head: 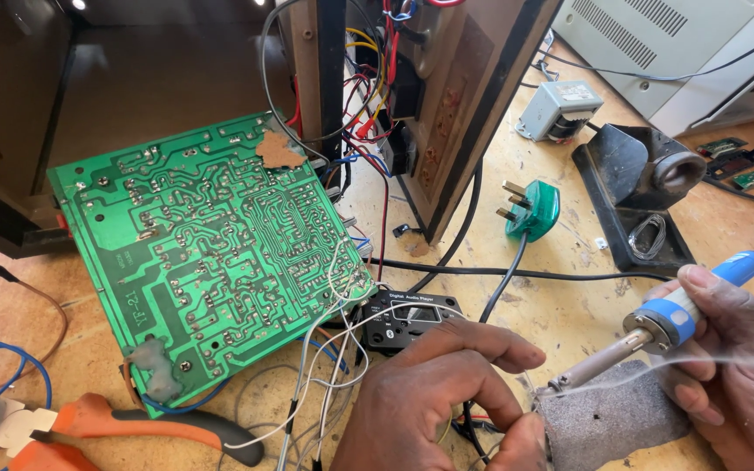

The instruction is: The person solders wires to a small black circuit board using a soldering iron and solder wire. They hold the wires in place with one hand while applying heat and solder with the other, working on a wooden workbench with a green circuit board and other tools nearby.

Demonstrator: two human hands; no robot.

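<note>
Right hand [726, 358] is gripping a blue-handled soldering iron [656, 327] like a pen, tip angled down-left and pressing onto a grey sponge block [608, 419], likely to wipe or steady the tip. A thin solder strand [699, 360] is crossing just above the sponge. Left hand [447, 392] is sitting low at centre, fingers curled and pinching thin wires [477, 427] right beside the sponge, keeping them within reach of the tip. The iron is looking worn, metal barrel dull, blue grip with a pale collar, cord running off right. A green circuit board [211, 253] is lying tilted, solder side up, against an open wooden cabinet [464, 96]. Small black audio module [407, 318], green plug [532, 209], orange pliers [115, 427] are lying on the tabletop [560, 305].
</note>
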